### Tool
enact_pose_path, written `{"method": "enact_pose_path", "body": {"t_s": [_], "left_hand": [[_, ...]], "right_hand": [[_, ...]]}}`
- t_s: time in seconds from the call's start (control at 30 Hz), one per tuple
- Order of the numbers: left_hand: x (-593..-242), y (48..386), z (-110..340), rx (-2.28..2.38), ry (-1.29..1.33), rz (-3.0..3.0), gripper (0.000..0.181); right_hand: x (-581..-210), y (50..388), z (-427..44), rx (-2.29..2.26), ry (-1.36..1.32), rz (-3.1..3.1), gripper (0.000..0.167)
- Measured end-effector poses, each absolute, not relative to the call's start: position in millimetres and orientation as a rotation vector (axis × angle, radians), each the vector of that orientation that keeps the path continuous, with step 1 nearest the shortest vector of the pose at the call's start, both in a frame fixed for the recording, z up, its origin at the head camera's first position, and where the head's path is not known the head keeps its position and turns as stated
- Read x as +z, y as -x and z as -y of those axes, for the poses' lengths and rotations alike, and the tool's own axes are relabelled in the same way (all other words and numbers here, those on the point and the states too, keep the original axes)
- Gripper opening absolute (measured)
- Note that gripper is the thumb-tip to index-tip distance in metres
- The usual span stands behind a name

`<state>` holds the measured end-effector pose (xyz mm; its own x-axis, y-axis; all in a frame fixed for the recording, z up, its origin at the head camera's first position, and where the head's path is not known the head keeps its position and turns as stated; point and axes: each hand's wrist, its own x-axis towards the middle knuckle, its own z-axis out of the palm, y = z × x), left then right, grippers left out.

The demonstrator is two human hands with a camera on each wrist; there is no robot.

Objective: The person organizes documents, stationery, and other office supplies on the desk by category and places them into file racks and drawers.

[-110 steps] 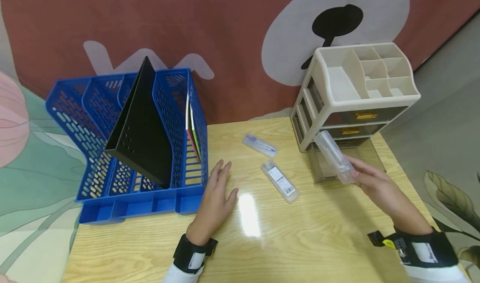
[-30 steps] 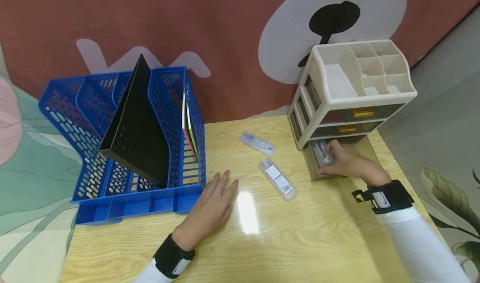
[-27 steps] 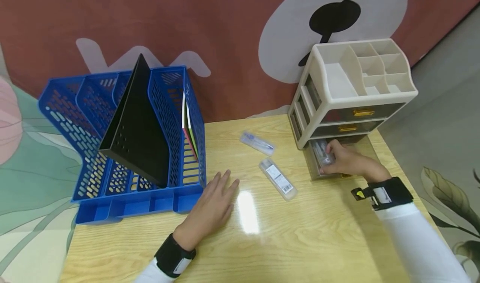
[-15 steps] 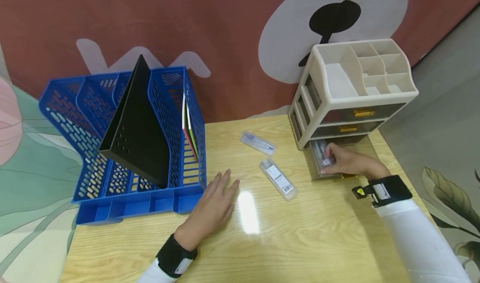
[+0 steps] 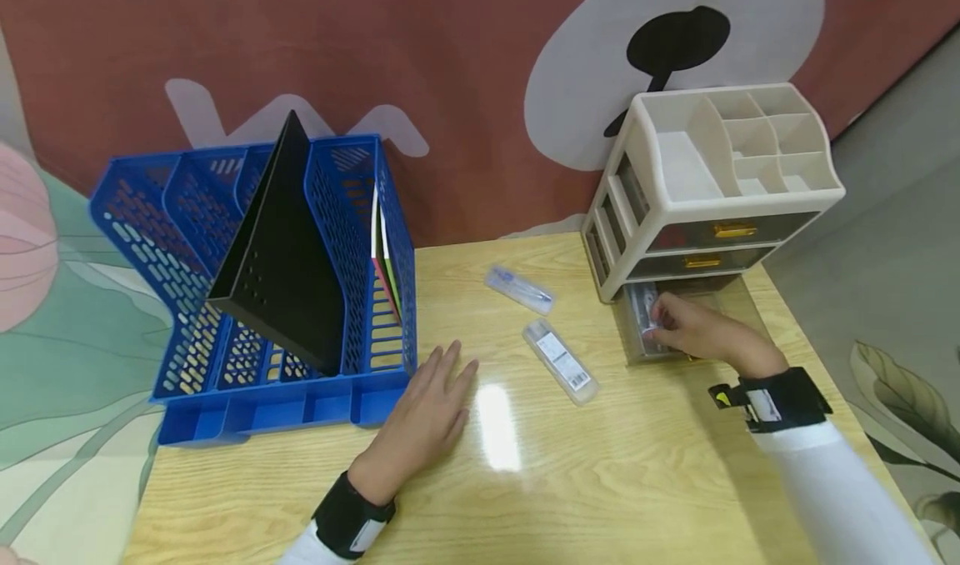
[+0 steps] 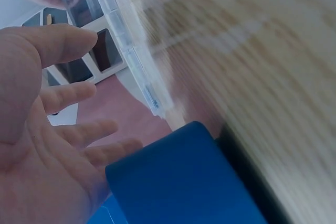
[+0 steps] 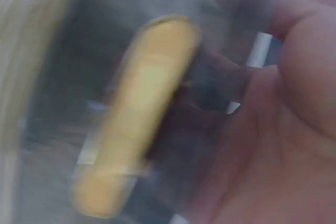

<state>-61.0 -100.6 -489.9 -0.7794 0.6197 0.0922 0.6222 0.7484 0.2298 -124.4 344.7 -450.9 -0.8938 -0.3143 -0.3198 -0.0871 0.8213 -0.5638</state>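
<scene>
My right hand point(image 5: 697, 329) reaches into the pulled-out bottom drawer point(image 5: 738, 307) of a cream desktop organizer point(image 5: 652, 207). Its thumb and fingers pinch a clear plastic case point(image 5: 642, 305) lying along the drawer's left side. In the right wrist view the hand point(image 7: 273, 129) is blurred, behind the drawer's gold handle point(image 7: 139, 114). My left hand point(image 5: 420, 419), fingers extended, rests on the table beside the blue file rack point(image 5: 270, 407). Between the hands lie a translucent case with blue contents point(image 5: 520, 289) and a translucent case with a barcode label point(image 5: 560, 362).
A black binder point(image 5: 288, 273) leans in the rack, and thin booklets point(image 5: 385, 257) stand in its right slot. The organizer's two upper drawers are closed; its top has several compartments. A patterned cloth point(image 5: 480, 65) hangs behind the wooden table point(image 5: 585, 490).
Since the earliest frame, my right hand has lowered the clear case from above the drawer into it. My left hand has shifted slightly and stays by the rack. The two cases on the table have not moved.
</scene>
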Motion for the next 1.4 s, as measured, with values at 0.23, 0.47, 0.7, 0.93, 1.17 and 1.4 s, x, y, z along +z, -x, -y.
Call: {"method": "enact_pose_path", "body": {"t_s": [0.23, 0.47, 0.7, 0.93, 1.17, 1.4], "left_hand": [[-489.7, 57.9, 103.2, -0.415, 1.063, 2.875, 0.061], [-490.0, 60.3, 104.0, -0.472, 1.048, 2.813, 0.058], [-491.0, 62.4, 100.3, -0.523, 0.955, 2.872, 0.059], [-492.2, 66.9, 89.7, -0.551, 0.907, 2.942, 0.059], [-494.5, 75.1, 78.5, -0.601, 0.884, 2.992, 0.060], [-495.0, 83.7, 69.3, -0.605, 0.863, 3.019, 0.059]], "right_hand": [[-412.8, 105.7, -312.9, -0.462, 0.263, -2.738, 0.040], [-398.0, 96.0, -280.4, -0.445, 0.446, -2.903, 0.028], [-405.6, 97.2, -255.8, -0.539, 0.589, -2.937, 0.028], [-429.2, 100.4, -237.4, -0.549, 0.548, -2.862, 0.040], [-462.6, 105.2, -224.4, -0.563, 0.480, -2.820, 0.062], [-479.7, 97.5, -208.9, -0.505, 0.358, -2.768, 0.086]]}}
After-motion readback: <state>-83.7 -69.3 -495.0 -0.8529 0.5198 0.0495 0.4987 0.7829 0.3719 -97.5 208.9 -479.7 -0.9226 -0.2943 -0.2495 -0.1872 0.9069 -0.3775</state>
